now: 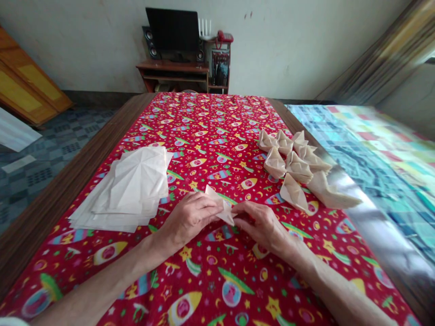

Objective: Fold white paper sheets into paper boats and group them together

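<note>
Forearms (112, 280) over rocket-print cloth (234, 258); left hand (192, 212) pinching 1 folded paper (225, 211), right hand (260, 222) seemingly pinching its edge

We count one small folded paper (224, 207), one pile of creased sheets (137, 179) to its left, about eight folded-paper clusters (299, 166) to its right, one cloth (210, 271) beneath it, and one monitor (174, 31), two speakers (149, 43) and one red telephone (225, 37) beyond it.

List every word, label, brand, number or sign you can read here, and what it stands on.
None can be read.
Red cloth: printed rockets and stars, no legible lettering.
Held paper, paper sheets, folded pieces: no writing visible.
Monitor, red telephone: any markings too small to read.
</note>
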The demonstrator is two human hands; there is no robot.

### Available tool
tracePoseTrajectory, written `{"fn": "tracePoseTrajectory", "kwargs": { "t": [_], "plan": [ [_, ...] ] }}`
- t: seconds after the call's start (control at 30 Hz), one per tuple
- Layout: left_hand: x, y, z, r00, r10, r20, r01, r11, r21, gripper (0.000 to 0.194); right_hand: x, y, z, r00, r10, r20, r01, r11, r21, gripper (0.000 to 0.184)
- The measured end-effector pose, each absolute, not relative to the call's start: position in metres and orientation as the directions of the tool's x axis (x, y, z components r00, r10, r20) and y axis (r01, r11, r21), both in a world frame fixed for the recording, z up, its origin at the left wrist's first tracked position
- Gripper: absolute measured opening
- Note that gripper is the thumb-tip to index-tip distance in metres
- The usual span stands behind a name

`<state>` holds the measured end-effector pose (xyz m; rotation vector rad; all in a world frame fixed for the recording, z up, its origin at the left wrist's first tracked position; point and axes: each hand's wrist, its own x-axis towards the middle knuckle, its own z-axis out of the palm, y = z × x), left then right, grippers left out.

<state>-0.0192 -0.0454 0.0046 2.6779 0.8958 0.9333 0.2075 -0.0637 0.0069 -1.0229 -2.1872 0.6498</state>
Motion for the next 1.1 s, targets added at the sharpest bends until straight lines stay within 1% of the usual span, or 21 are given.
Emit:
{"fn": "tracePoseTrajectory", "kwargs": {
  "t": [0.1,0.27,0.43,0.53,0.63,0.73,0.8,0.87,0.9,1.03,1.1],
  "plan": [
    [-0.02,-0.046,0.003,0.614,0.605,0.507,0.494,-0.796,0.35,0.014,0.207,-0.064,0.005,-0.484,0.793,0.37,0.501,0.598,-0.626,0.005],
    [-0.019,-0.048,0.001,0.622,0.618,0.481,0.512,-0.786,0.347,0.015,0.205,-0.064,0.005,-0.549,0.738,0.392,0.49,0.665,-0.564,0.014],
    [-0.02,-0.047,-0.002,0.582,0.636,0.507,0.507,-0.771,0.386,0.016,0.208,-0.062,0.004,-0.6,0.692,0.401,0.42,0.699,-0.578,0.016],
    [-0.02,-0.047,-0.001,0.596,0.625,0.504,0.502,-0.78,0.373,0.014,0.21,-0.061,0.003,-0.612,0.672,0.417,0.395,0.716,-0.576,0.017],
    [-0.02,-0.048,0.002,0.62,0.626,0.473,0.521,-0.779,0.349,0.015,0.208,-0.062,0.003,-0.578,0.701,0.418,0.419,0.694,-0.586,0.015],
    [-0.019,-0.05,0.004,0.636,0.635,0.439,0.549,-0.772,0.321,0.017,0.207,-0.066,0.008,-0.561,0.738,0.376,0.434,0.649,-0.625,0.013],
    [-0.018,-0.052,0.006,0.636,0.649,0.417,0.573,-0.76,0.307,0.018,0.208,-0.068,0.011,-0.602,0.726,0.333,0.435,0.648,-0.625,0.02],
    [-0.017,-0.053,0.008,0.639,0.658,0.398,0.587,-0.752,0.301,0.017,0.209,-0.069,0.014,-0.646,0.7,0.305,0.451,0.673,-0.586,0.027],
    [-0.017,-0.053,0.009,0.641,0.662,0.388,0.59,-0.749,0.303,0.016,0.21,-0.069,0.014,-0.658,0.689,0.305,0.463,0.688,-0.559,0.028],
    [-0.017,-0.054,0.009,0.648,0.668,0.366,0.592,-0.744,0.312,0.013,0.206,-0.068,0.011,-0.653,0.677,0.341,0.514,0.726,-0.457,0.017],
    [-0.017,-0.055,0.009,0.656,0.663,0.361,0.59,-0.749,0.303,0.012,0.202,-0.07,0.008,-0.641,0.684,0.347,0.545,0.724,-0.422,0.015]
  ]
}}
